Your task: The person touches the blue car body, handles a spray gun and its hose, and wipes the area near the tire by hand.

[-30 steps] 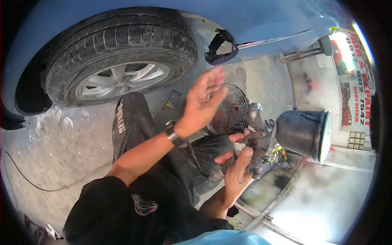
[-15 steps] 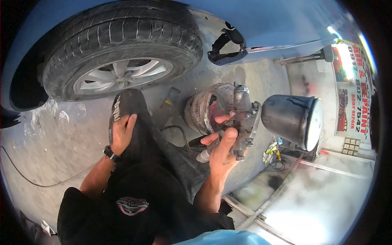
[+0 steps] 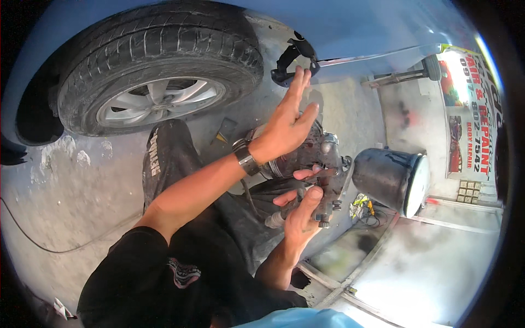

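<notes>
My right hand (image 3: 298, 213) is wrapped round a metal spray gun (image 3: 328, 183). The gun's dark cup (image 3: 383, 172), which has a white lid, juts out to the right of it. In front of the car's blue body (image 3: 383, 33), my left hand (image 3: 285, 124) is raised and empty, with its fingers stretched out and a dark watch on the wrist. Its fingertips overlap the black bracket (image 3: 292, 57) at the edge of the panel; whether they touch cannot be told. Behind the left hand and the gun, a dirty bucket (image 3: 281, 167) is mostly hidden.
A car wheel (image 3: 164, 104) with a silver rim stands at the upper left, close to my bent knee. A dark flat tool (image 3: 223, 131) lies on the concrete floor. A thin cable (image 3: 60, 251) curves along the left. At right are a banner (image 3: 470, 109) and pale panels (image 3: 404, 268).
My left hand has left my knee and swung up and right to the car's edge, now hiding part of the bucket. The right hand still holds the spray gun in nearly the same place.
</notes>
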`<state>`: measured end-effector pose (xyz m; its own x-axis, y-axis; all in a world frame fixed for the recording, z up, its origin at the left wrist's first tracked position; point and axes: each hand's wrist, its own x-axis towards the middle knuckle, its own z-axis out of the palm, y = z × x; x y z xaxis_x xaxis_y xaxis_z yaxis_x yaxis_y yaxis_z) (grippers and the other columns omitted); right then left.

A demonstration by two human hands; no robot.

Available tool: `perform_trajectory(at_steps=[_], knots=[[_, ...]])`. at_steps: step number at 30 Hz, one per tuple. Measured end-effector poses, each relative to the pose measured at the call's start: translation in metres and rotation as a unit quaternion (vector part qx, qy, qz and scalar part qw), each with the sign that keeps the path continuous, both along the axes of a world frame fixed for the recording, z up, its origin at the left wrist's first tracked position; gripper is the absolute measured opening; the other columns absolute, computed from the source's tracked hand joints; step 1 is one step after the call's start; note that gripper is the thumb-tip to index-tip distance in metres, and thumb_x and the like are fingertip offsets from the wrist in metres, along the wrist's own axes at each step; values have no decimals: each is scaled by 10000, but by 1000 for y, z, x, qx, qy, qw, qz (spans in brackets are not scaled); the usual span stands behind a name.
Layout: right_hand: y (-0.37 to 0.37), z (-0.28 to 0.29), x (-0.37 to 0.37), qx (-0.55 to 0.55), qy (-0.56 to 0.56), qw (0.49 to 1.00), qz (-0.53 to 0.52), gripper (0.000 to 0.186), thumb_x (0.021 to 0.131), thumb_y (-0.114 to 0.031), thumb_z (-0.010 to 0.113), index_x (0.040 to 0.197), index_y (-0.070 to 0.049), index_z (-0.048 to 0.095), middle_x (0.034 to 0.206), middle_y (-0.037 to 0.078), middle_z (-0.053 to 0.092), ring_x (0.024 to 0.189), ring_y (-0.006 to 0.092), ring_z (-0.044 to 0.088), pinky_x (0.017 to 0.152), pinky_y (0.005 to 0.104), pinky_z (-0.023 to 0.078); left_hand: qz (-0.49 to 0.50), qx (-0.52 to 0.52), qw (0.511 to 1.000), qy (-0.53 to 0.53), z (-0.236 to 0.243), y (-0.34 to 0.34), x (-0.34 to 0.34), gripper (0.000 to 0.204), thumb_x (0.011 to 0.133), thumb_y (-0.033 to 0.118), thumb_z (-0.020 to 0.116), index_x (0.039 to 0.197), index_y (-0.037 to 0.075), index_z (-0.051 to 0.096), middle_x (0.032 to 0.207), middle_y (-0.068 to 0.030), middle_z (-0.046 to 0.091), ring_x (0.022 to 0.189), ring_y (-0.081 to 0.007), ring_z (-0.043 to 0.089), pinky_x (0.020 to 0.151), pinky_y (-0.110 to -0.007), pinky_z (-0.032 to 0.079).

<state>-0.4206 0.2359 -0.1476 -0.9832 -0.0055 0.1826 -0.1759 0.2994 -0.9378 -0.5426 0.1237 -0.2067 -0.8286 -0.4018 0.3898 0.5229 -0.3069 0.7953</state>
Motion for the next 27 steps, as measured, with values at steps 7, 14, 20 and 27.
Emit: perform_trajectory(at_steps=[7, 14, 20, 27], knots=[[13, 0, 1, -28, -19, 999, -5, 656, 994, -486, 563, 1345, 61, 475, 1077, 127, 664, 551, 157, 635, 491, 276, 457, 0, 36, 999, 8, 14, 10, -12, 775, 1017, 49, 496, 1577, -63, -29, 1649, -250, 186, 1533, -305, 213, 1216, -421, 244], [17, 0, 0, -46, -37, 998, 10, 644, 993, -462, 579, 1359, 55, 461, 1080, 129, 657, 578, 154, 642, 503, 274, 475, -24, 116, 993, 27, 28, 5, -7, 722, 1018, 12, 475, 1566, -94, 18, 1629, -242, 260, 1518, -291, 258, 1200, -389, 278], [13, -8, -6, -27, -17, 999, 13, 670, 994, -516, 561, 1347, 43, 450, 1057, 164, 650, 471, 199, 597, 430, 273, 455, -1, 102, 992, 79, 15, -14, 25, 648, 1017, 9, 512, 1577, -4, 185, 1563, -207, 406, 1477, -262, 344, 1187, -392, 303], [-7, -12, -17, -25, -18, 999, 41, 642, 996, -499, 568, 1335, 37, 469, 1045, 151, 657, 485, 197, 604, 436, 276, 464, 52, -210, 949, -228, -111, -75, 128, 626, 937, 120, 698, 1489, 24, 419, 1493, -210, 479, 1399, -318, 442, 1141, -431, 359]])
